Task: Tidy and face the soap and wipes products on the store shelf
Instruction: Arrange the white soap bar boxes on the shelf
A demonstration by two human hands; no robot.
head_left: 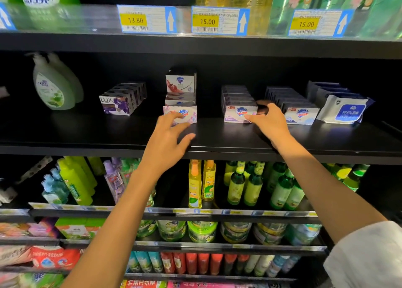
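Two hands on the soap shelf. Right hand grips the front Safeguard box of the lavender row: thumb on its front face, the other fingers curled over the right top edge. Left hand hangs spread just in front of the floral Safeguard box, fingertips at or nearly at its front face; can't tell if there's contact, motion blur there.

Where things are: LUX row left and skewed, running diagonal to the edge. Floral box sits at the bottom of a short stack with an upright red-print box on top. Lavender row right of centre, white Safeguard row beside it, wipes pack far right. All set well back from the shelf lip.

My read on the step: pull the lavender row forward and square it.

How I'd do it:
- Draw the front box straight toward the lip, no twist, so the ones behind follow in line.
- Keep it flat on the shelf; lifting lets the row behind collapse.
- Left hand steadies the floral stack from the front. The upright box on top looks tippy; don't bump it.
- Stop at a common front line with the white row, label facing out.
- Watch the gap to the white row, it's tight; the right knuckles could drag that box askew.

LUX and wipes still need facing.
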